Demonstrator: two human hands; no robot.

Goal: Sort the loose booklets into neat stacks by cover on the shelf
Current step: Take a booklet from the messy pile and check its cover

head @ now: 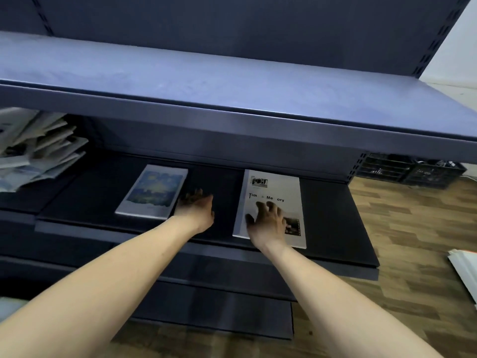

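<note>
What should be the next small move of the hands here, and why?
Probably the left hand should reach left to the messy pile for another booklet. The painted-cover stack and the white stack already lie flat and apart, and the right hand only rests on the white one.

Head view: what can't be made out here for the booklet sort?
- Loose pile: cut off by the left edge and the upper shelf; covers blurred, count unclear.
- White booklet: right hand hides part of the cover; title letters washed out.
- Left hand: fingers in shadow; contact with the blue booklet unclear.
- Papers: cut off at the right edge.
</note>
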